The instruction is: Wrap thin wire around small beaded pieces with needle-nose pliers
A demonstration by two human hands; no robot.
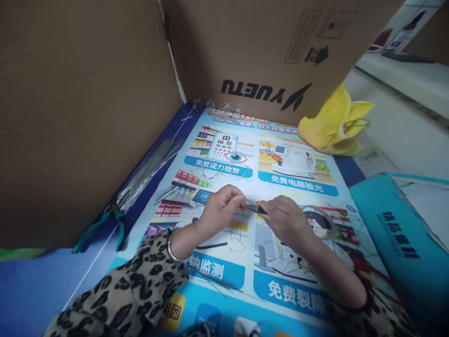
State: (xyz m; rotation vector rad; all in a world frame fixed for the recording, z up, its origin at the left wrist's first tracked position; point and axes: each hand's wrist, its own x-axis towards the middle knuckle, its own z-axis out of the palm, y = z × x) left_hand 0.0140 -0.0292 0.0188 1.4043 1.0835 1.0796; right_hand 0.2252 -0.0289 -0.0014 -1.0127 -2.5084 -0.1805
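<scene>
Over the middle of the printed poster [224,187], my two hands are close together. My left hand [224,206] has thumb and forefinger pinched on something too small to make out. In my right hand [286,220] is a small tool with dark handles and a metal tip [257,208], its tip reaching to my left fingertips. Thin wires [238,241] lie on the poster below and around my hands. A clear ring-shaped object [328,222] rests just right of my right hand.
Teal-handled pliers [121,224] and a bundle of thin metal wires [149,171] lie at the left. Cardboard panels [252,51] stand at the back and left. A yellow bag [333,124] sits at the back right, and a blue box [400,229] at the right.
</scene>
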